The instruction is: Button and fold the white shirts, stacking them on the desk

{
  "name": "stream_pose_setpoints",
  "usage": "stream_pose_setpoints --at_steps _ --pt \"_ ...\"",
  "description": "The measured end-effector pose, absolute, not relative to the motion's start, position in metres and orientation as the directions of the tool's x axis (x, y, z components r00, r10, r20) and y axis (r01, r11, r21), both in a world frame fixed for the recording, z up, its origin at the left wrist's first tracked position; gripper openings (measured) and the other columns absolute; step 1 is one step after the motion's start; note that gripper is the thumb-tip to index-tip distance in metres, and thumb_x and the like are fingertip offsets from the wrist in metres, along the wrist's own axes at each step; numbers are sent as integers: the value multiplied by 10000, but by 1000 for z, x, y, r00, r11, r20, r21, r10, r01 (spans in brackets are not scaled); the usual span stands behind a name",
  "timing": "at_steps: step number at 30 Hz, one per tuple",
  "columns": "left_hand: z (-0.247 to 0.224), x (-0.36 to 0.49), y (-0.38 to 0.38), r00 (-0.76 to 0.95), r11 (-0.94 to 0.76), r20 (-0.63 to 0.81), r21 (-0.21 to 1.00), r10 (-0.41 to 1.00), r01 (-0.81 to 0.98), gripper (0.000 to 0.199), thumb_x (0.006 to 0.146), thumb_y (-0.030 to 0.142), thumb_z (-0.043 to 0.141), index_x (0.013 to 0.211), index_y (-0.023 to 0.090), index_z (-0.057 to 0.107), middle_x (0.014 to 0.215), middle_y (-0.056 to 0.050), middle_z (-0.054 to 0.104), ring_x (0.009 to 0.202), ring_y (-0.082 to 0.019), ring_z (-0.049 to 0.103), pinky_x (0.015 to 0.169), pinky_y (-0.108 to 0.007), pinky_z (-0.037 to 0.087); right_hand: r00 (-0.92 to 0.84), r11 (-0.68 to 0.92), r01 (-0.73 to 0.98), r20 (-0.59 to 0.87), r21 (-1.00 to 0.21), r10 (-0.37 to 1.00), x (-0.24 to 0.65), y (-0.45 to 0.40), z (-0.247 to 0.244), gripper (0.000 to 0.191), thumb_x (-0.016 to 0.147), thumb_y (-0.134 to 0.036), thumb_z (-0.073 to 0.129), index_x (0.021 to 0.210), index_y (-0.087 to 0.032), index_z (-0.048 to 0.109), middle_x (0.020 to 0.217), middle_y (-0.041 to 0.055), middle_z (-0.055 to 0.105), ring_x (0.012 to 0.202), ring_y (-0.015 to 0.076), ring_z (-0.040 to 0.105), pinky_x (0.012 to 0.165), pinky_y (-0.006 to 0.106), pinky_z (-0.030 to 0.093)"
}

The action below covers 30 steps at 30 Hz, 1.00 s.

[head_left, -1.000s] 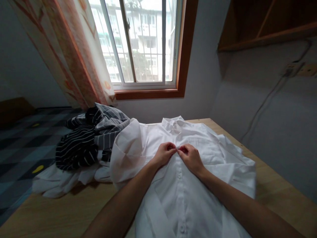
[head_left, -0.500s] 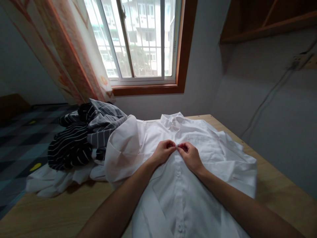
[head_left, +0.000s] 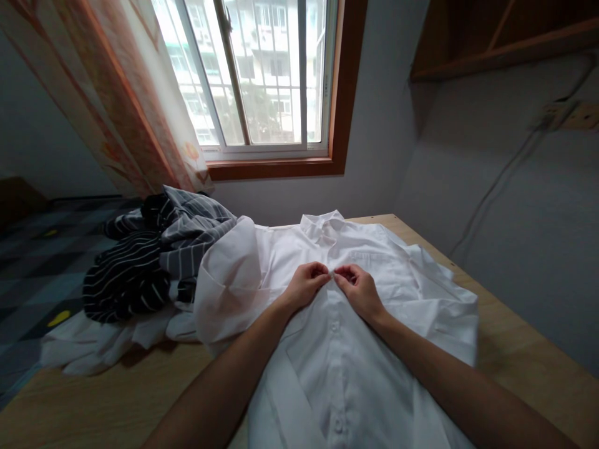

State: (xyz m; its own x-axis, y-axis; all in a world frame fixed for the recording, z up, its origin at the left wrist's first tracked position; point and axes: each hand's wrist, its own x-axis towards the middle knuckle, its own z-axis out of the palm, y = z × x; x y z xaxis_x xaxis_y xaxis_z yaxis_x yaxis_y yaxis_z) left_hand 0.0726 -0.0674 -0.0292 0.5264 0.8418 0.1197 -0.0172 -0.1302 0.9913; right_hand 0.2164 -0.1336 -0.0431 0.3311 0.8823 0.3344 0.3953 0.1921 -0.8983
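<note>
A white button-up shirt [head_left: 309, 368] lies front side up, its collar [head_left: 321, 226] pointing away from me and its sleeves spread to the sides. On the front placket, below the collar, my left hand [head_left: 306, 285] pinches the fabric between thumb and fingers. My right hand [head_left: 358, 288] pinches the same spot from the other side, the fingertips of both hands almost meeting. Whatever small part sits between the fingertips is hidden. Further down the placket, buttons [head_left: 339, 426] show in a line toward me.
The shirt rests on a wooden table [head_left: 519, 349]. Left of it is a heap of black and grey striped clothes [head_left: 135, 268] with white cloth [head_left: 88, 343] underneath. Beyond lies a checked bedspread [head_left: 32, 268]. A window [head_left: 262, 81], curtain [head_left: 116, 93] and wall shelf [head_left: 505, 53] stand behind.
Both hands stay pinched at the same place on the placket, with only slight finger movement. The whole view has shifted a little, so things appear slightly further left.
</note>
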Motion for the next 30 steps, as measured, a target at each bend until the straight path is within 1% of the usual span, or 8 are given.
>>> stream_pose_setpoints --at_steps 3,7,11,16,19,23,26,30 --pt "-28 72 -68 534 -136 121 991 837 -10 160 637 266 685 694 131 619 616 32 560 571 -86 442 555 -215 336 313 206 409 349 -889 883 217 -135 -43 214 764 -340 615 872 -167 680 855 77 698 770 214 620 715 338 471" --pt "-27 72 -69 531 -139 129 990 837 -20 160 632 267 686 690 134 617 619 33 560 578 -87 446 561 -214 346 325 213 453 382 -866 865 214 -136 -42 177 768 -322 618 841 -169 669 823 69 683 758 210 612 727 341 467" --pt "-27 72 -69 524 -144 131 989 841 -18 167 629 272 694 686 137 614 610 35 552 573 -87 440 552 -212 343 306 236 503 427 -831 851 212 -138 -41 135 796 -299 598 821 -183 662 825 65 675 800 216 617 739 339 471" --pt "-25 72 -70 535 -137 121 991 836 -9 179 633 286 696 678 140 603 582 44 533 547 -81 424 530 -208 333 286 254 529 452 -809 845 212 -139 -40 136 820 -303 596 845 -194 673 850 70 677 841 226 619 758 349 482" --pt "-25 72 -70 539 -136 122 991 833 -13 175 634 282 695 677 141 601 595 40 541 556 -83 434 537 -209 342 279 256 512 441 -820 853 213 -139 -40 136 812 -308 606 844 -193 670 848 68 676 832 221 616 760 344 479" --pt "-26 72 -70 537 -152 140 988 832 -23 156 642 260 692 685 134 610 625 30 563 584 -89 459 562 -211 361 282 207 481 374 -852 884 214 -137 -41 175 799 -355 612 796 -183 648 801 60 664 758 206 595 708 325 459" --pt "-26 74 -70 518 -191 158 982 840 10 121 659 235 676 689 133 617 635 25 569 601 -96 478 590 -216 382 270 179 499 348 -848 898 214 -137 -40 209 810 -385 589 760 -186 630 765 50 653 711 194 570 668 311 436" --pt "-23 75 -73 440 -336 252 934 862 123 60 687 197 663 686 141 643 710 2 587 635 -105 504 625 -224 418 328 125 552 353 -825 876 210 -139 -38 206 820 -380 565 756 -195 629 773 48 665 692 189 559 648 305 415"
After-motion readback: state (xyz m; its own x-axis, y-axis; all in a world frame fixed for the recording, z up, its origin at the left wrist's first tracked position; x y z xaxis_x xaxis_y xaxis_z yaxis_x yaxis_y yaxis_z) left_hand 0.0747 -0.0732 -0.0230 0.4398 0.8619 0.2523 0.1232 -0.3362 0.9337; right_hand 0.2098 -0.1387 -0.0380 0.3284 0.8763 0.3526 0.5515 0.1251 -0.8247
